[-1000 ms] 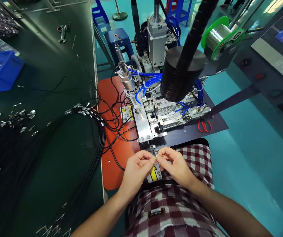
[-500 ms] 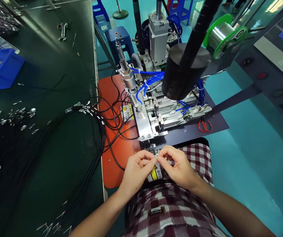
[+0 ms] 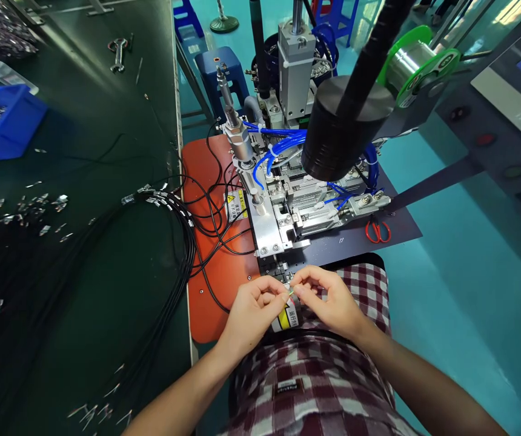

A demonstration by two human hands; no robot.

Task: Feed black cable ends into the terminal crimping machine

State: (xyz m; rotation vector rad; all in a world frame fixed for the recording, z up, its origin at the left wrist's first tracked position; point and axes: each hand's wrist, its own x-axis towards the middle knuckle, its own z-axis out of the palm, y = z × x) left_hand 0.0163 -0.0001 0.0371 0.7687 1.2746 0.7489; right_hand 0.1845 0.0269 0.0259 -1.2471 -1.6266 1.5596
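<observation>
In front of my lap, my left hand (image 3: 254, 312) is closed, thumb and forefinger pinching a cable end. A black cable (image 3: 214, 298) runs over the orange board to this hand. My right hand (image 3: 328, 303) is closed too, its fingertips pinching thin coloured wires (image 3: 291, 293), of which specks of green-yellow and red show between the two hands. The fingers hide most of the wires. Just beyond the fingertips is the front of a metal machine fixture (image 3: 281, 266). A yellow warning label (image 3: 284, 319) lies below the hands.
A bundle of black cables (image 3: 183, 242) curves over the dark table (image 3: 119, 272) and orange board (image 3: 206, 321). A black cylinder (image 3: 349, 130) hangs over the machine. Red scissors (image 3: 377, 231) lie to the right. A solder wire spool (image 3: 408, 66), blue bin (image 3: 10, 130) and wrench (image 3: 118, 56) stand farther off.
My right fingertips have shifted slightly right, away from the left ones, and the coloured wires now show between them. My left hand stays nearly still. The view has shifted slightly.
</observation>
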